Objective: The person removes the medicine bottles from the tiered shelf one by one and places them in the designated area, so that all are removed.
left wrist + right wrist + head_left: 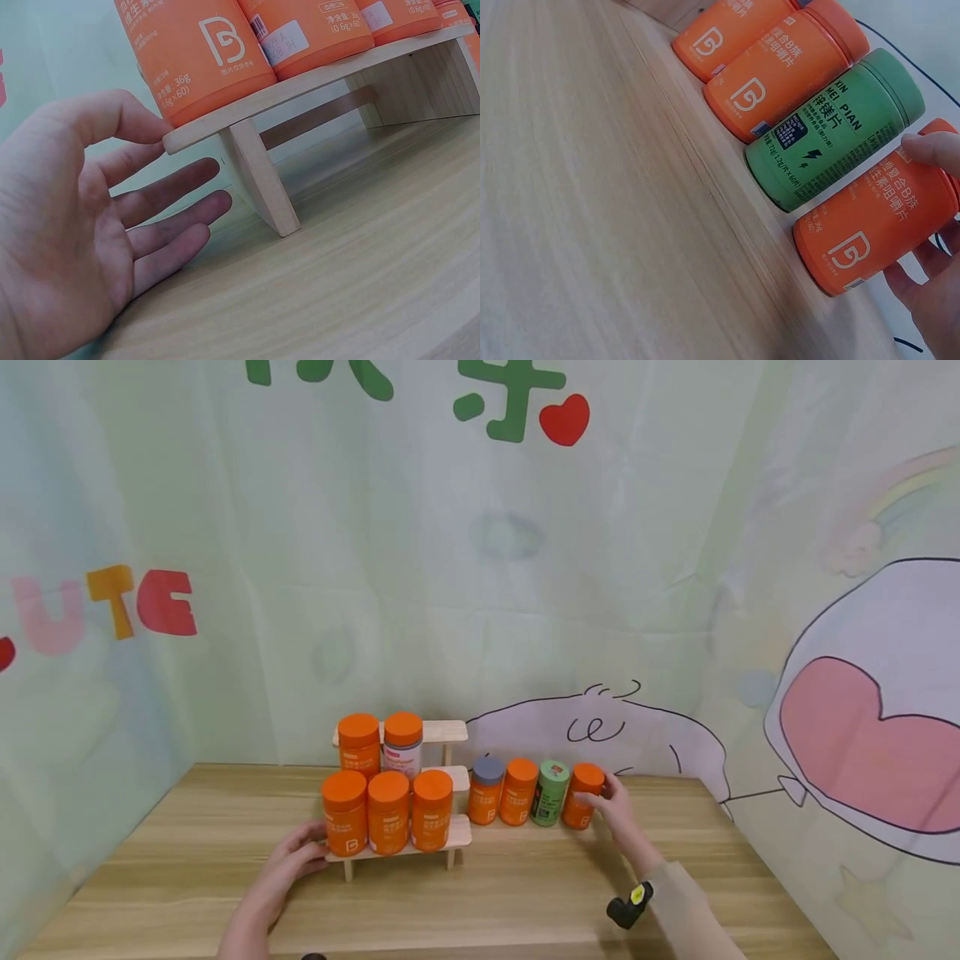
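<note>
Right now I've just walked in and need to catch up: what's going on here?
A person's right hand grips the orange jar at the right end of a row of four on the table, beside a green jar. Their left hand touches the left end of the wooden rack's lowest shelf. Three orange jars stand on that shelf; two more jars are higher up behind.

front tabletop (540,893): passable; wooden rack (460,832): obstructs left; green bottle (551,795): crowds rightmost orange bottle (580,806) from left
</note>
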Demonstrator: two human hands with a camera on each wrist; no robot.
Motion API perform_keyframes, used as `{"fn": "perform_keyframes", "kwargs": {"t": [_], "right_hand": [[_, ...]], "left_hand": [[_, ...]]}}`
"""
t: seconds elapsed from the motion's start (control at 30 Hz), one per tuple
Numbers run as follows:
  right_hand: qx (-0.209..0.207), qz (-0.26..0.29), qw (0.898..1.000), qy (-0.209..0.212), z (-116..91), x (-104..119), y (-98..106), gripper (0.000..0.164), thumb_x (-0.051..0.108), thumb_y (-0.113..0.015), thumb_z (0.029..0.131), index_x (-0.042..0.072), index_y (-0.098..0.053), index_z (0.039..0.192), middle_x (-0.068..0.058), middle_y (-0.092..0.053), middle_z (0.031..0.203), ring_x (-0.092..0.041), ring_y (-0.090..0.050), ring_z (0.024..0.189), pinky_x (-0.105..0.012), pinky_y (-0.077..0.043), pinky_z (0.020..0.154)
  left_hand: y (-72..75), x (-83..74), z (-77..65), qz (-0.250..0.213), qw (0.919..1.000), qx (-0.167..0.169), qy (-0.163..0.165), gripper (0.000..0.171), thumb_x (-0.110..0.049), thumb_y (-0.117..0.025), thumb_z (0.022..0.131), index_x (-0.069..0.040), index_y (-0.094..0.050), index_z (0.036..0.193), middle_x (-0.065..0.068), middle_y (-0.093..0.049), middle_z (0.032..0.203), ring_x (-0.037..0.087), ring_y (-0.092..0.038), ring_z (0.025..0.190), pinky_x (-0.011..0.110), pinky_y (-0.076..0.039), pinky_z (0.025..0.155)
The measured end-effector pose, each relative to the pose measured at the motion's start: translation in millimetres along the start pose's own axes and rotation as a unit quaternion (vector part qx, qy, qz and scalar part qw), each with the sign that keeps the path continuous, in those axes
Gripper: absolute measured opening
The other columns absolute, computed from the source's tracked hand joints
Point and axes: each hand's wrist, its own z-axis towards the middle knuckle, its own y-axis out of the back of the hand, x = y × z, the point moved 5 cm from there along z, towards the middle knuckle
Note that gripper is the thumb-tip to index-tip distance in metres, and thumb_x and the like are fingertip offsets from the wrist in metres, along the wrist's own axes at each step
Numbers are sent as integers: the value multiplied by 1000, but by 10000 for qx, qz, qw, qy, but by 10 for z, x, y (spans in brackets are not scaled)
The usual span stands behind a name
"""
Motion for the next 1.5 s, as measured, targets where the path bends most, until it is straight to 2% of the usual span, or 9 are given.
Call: {"fn": "perform_keyframes", "kwargs": {"t": [0.1, 0.2, 0.37, 0.63, 0.83, 1.0, 1.1, 1.33, 1.5], "right_hand": [[75, -5, 10000, -23, -5, 3, -9, 56, 5, -65, 87, -3, -44, 139, -23, -52, 136, -28, -51, 122, -42, -39, 106], [105, -26, 9999, -28, -4, -2, -10, 57, 5, -65, 88, -3, -43, 139, -24, -51, 137, -30, -50, 123, -44, -39, 107], [5, -18, 10000, -12, -6, -16, 10, 57, 4, -65, 87, -3, -43, 139, -25, -51, 138, -31, -48, 124, -43, -39, 107], [-16, 100, 9999, 77, -19, 2, 40, 72, 7, -66, 87, -4, -29, 148, -30, -34, 150, -43, -31, 138, -59, -20, 117], [-32, 203, 9998, 85, -11, 127, 60, 69, 10, -65, 90, -4, -29, 148, -26, -34, 152, -39, -30, 141, -55, -23, 118], [-143, 173, 9995, 238, 35, 256, 85, 60, 11, -60, 94, -5, -34, 145, -25, -42, 146, -35, -38, 136, -46, -34, 112], [-189, 175, 9992, 314, 67, 357, 95, 55, 11, -59, 95, -4, -37, 143, -26, -43, 145, -33, -41, 133, -42, -35, 109], [-212, 314, 9986, 359, 143, 618, 72, 52, 10, -58, 95, -2, -39, 142, -24, -42, 145, -31, -40, 134, -42, -34, 111], [-52, 353, 9979, 537, 199, 822, -77, 53, 11, -60, 94, -3, -41, 141, -25, -44, 144, -31, -42, 132, -43, -35, 109]], "left_hand": [[-5, -1, -1, -8, 10000, 6, 37, 46, 0, -48, 92, 17, -42, 134, 14, -57, 127, -2, -59, 89, 23, -54, 78], [-10, 4, 2, -9, 10000, -2, 97, 46, 0, -48, 92, 17, -42, 134, 12, -57, 126, -2, -59, 89, 23, -54, 79], [-32, 19, 12, 0, 9999, 84, 140, 48, -1, -47, 92, 18, -39, 135, 25, -51, 134, -3, -58, 90, 23, -54, 79], [-40, 16, 4, -22, 9999, 12, 130, 48, 0, -46, 91, 18, -39, 135, 29, -49, 135, -2, -58, 89, 23, -54, 79], [-34, 19, 2, -5, 9999, 56, 116, 49, 0, -47, 91, 19, -38, 135, 31, -47, 136, -3, -58, 89, 23, -54, 79], [-13, 23, 2, 1, 9999, 40, 96, 48, 0, -46, 92, 19, -38, 135, 32, -45, 137, -2, -59, 89, 23, -54, 79], [-1, 20, 1, 3, 10000, 6, 71, 48, 0, -46, 92, 19, -39, 135, 31, -47, 136, -2, -59, 88, 23, -55, 78], [3, 4, -1, 17, 10000, -9, 91, 48, 0, -47, 91, 18, -39, 135, 30, -48, 135, -3, -58, 89, 23, -54, 78], [-7, 10, 8, 21, 9999, 54, 145, 50, -1, -48, 91, 18, -38, 136, 31, -45, 138, -4, -58, 90, 23, -54, 79]]}}
